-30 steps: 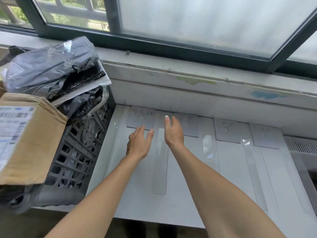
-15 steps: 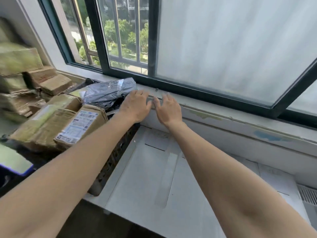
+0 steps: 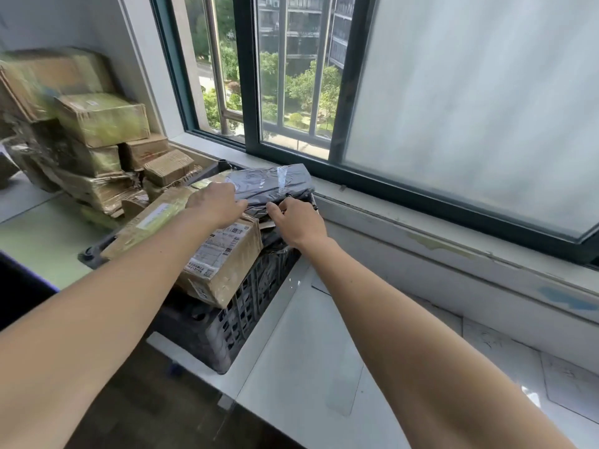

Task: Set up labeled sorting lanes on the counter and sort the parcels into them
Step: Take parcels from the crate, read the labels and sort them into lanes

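A grey plastic mailer bag (image 3: 270, 183) lies on top of the parcels heaped in a dark plastic crate (image 3: 249, 299) at the counter's left end. My left hand (image 3: 215, 202) grips the bag's near left edge, fingers curled under it. My right hand (image 3: 299, 222) pinches the bag's near right edge. Below my left wrist sits a cardboard box (image 3: 223, 254) with a white shipping label. Paper lane labels (image 3: 496, 348) lie taped on the white counter (image 3: 308, 351) at the lower right, partly hidden by my right arm.
A pile of cardboard boxes (image 3: 97, 124) stands at the left against the wall. The window sill (image 3: 421, 228) and dark window frame run along the back of the counter. The crate's right wall sits next to the counter's left part.
Both hands moved from the lane tape on the counter up and left to the crate, and now hold the grey bag. The view swung left toward the parcels.
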A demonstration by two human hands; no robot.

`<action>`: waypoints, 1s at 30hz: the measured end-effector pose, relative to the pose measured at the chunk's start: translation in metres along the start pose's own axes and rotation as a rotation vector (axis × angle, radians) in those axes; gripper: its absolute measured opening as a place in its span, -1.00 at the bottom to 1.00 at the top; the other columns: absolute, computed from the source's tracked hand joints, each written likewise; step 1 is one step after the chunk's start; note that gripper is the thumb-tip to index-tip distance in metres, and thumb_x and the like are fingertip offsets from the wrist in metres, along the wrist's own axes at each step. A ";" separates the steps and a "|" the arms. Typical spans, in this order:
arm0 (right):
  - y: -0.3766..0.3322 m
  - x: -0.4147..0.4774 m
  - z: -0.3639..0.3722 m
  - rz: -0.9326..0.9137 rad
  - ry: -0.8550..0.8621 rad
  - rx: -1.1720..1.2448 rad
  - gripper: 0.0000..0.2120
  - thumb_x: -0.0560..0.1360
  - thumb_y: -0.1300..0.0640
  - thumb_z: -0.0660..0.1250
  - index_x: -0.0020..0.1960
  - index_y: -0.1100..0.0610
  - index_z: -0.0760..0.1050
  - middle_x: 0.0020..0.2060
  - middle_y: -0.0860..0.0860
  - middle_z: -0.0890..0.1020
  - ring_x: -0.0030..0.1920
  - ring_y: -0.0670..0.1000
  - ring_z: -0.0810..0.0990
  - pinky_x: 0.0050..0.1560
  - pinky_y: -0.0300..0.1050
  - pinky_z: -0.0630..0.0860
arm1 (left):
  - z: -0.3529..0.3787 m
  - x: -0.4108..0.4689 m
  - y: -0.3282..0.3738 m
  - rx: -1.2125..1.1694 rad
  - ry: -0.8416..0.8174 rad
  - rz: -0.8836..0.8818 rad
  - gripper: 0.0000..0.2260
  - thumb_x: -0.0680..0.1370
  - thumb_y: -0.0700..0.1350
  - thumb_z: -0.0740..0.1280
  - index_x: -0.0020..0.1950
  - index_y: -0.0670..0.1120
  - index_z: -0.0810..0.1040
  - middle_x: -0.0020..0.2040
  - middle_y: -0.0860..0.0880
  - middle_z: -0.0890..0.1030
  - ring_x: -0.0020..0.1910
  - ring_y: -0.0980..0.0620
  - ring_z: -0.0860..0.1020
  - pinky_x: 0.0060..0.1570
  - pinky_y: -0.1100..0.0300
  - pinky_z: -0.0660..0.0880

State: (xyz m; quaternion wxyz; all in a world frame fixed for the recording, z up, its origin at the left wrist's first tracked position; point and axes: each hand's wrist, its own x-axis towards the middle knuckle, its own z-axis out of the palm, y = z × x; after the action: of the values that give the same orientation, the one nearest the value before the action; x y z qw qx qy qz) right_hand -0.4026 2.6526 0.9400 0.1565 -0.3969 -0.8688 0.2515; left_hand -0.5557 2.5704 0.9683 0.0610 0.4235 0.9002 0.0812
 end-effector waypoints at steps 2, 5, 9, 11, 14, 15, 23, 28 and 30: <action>-0.012 -0.003 0.014 0.087 -0.099 0.059 -0.51 0.63 -0.25 0.08 -0.02 0.17 0.48 -0.06 0.13 0.62 -0.04 0.18 0.59 -0.15 -0.02 0.44 | 0.002 -0.008 -0.015 -0.003 0.009 -0.058 -0.64 0.59 0.13 0.25 0.08 -0.16 0.58 0.01 -0.17 0.60 0.00 -0.18 0.57 -0.03 0.02 0.55; -0.024 -0.012 0.030 0.261 -0.257 0.249 -0.47 0.60 -0.27 0.09 -0.02 0.22 0.47 -0.10 0.13 0.63 -0.12 0.15 0.66 -0.09 0.03 0.62 | 0.003 -0.025 -0.024 -0.034 0.038 -0.130 -0.70 0.56 0.10 0.32 -0.18 -0.12 0.55 -0.16 -0.11 0.59 -0.18 -0.12 0.57 -0.28 0.14 0.46; -0.023 -0.031 0.048 0.469 -0.416 0.569 -0.51 0.57 -0.21 0.19 0.17 0.21 0.50 0.04 0.15 0.66 -0.04 0.16 0.70 0.01 0.08 0.66 | 0.007 -0.039 -0.026 -0.207 0.021 -0.203 -0.84 0.50 -0.10 0.42 0.01 -0.14 0.66 0.02 -0.10 0.65 -0.06 -0.11 0.61 -0.03 0.02 0.60; -0.021 -0.037 0.052 0.525 -0.404 0.698 -0.56 0.56 -0.15 0.26 0.16 0.21 0.51 0.05 0.17 0.66 0.01 0.18 0.68 0.01 0.09 0.65 | 0.007 -0.043 -0.026 -0.336 0.010 -0.220 -0.83 0.48 -0.16 0.46 0.05 -0.15 0.68 0.06 -0.09 0.65 -0.04 -0.06 0.58 -0.01 0.06 0.56; -0.021 -0.042 0.052 0.566 -0.329 0.883 -0.63 0.56 -0.04 0.34 0.19 0.24 0.51 0.06 0.18 0.67 0.02 0.19 0.69 0.01 0.12 0.66 | 0.004 -0.048 -0.019 -0.579 0.021 -0.231 -0.80 0.49 -0.16 0.49 0.10 -0.14 0.68 0.02 -0.06 0.62 -0.16 0.06 0.53 -0.26 0.23 0.44; -0.021 -0.044 0.049 0.565 -0.295 0.933 -0.67 0.56 0.00 0.36 0.18 0.23 0.52 0.06 0.17 0.68 0.01 0.17 0.69 -0.01 0.12 0.66 | 0.001 -0.048 -0.016 -0.660 0.027 -0.223 -0.81 0.50 -0.15 0.49 0.10 -0.13 0.68 0.00 -0.05 0.62 -0.19 0.08 0.54 -0.32 0.27 0.41; -0.012 -0.046 -0.002 0.361 0.056 1.049 -0.82 0.56 0.09 0.40 0.11 0.13 0.61 0.00 0.06 0.72 -0.01 0.09 0.72 0.05 0.17 0.66 | -0.023 -0.045 0.025 -0.955 0.179 -0.018 -0.84 0.52 -0.14 0.47 0.09 -0.09 0.69 -0.07 0.00 0.71 -0.13 0.06 0.68 -0.14 0.15 0.63; 0.009 -0.055 -0.042 0.157 0.273 0.892 -0.77 0.57 0.11 0.39 0.21 0.11 0.61 0.05 0.03 0.71 0.06 0.00 0.69 0.09 0.08 0.65 | -0.018 -0.050 0.054 -1.185 0.200 0.054 -0.90 0.55 -0.16 0.44 0.05 -0.05 0.68 -0.07 0.05 0.72 -0.09 0.07 0.69 -0.16 0.16 0.63; 0.020 -0.060 -0.055 0.123 0.344 0.804 -0.68 0.56 0.09 0.41 0.29 0.14 0.58 0.11 0.02 0.69 0.11 -0.03 0.66 0.08 -0.01 0.65 | -0.012 -0.055 0.064 -1.311 0.112 0.103 -0.88 0.56 -0.21 0.41 0.04 -0.01 0.65 -0.05 0.06 0.73 -0.08 0.05 0.71 -0.20 0.22 0.62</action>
State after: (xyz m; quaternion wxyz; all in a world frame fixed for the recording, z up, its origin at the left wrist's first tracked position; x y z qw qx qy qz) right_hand -0.3264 2.6350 0.9694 0.4255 -0.3913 -0.6380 0.5087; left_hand -0.4744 2.5668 0.9954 0.2554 0.3360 0.6447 0.6374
